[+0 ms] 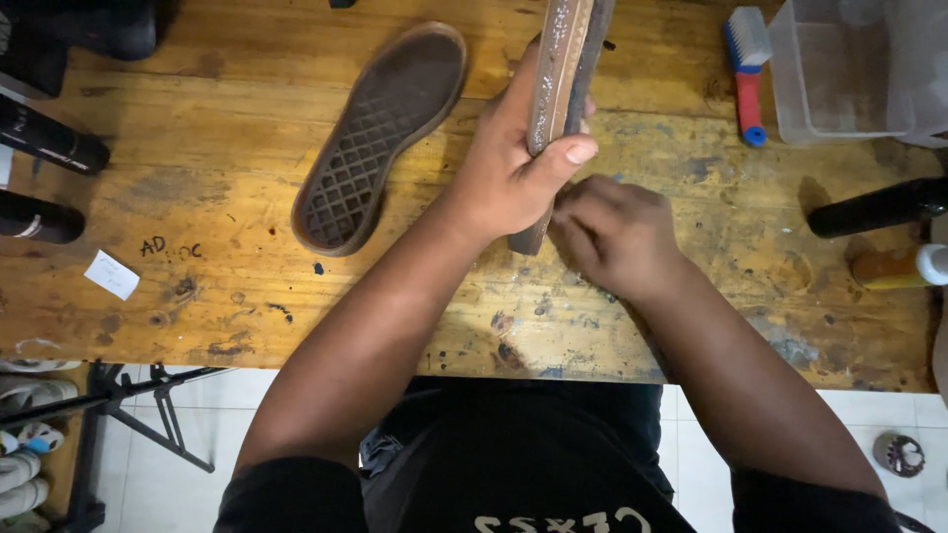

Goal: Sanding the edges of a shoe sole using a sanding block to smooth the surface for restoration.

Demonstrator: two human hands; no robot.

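We see the left hand (513, 168) clamped around a shoe sole (558, 89) held on edge, right hand (612, 232) curled at that sole's near end, perhaps pinching something hidden, a second sole (380, 133) lying flat left of it, brush (748, 69) to its right

Left hand (513, 163) clenched in a grip, right hand (612, 232) curled beside it.

Shoe-repair workshop: stained wooden workbench (197, 178), loose sole (380, 133), brush (748, 69).

Matt, grid-patterned rubber sole (380, 133) on worn, stained wooden table (197, 197); clear glossy plastic tub (839, 74).
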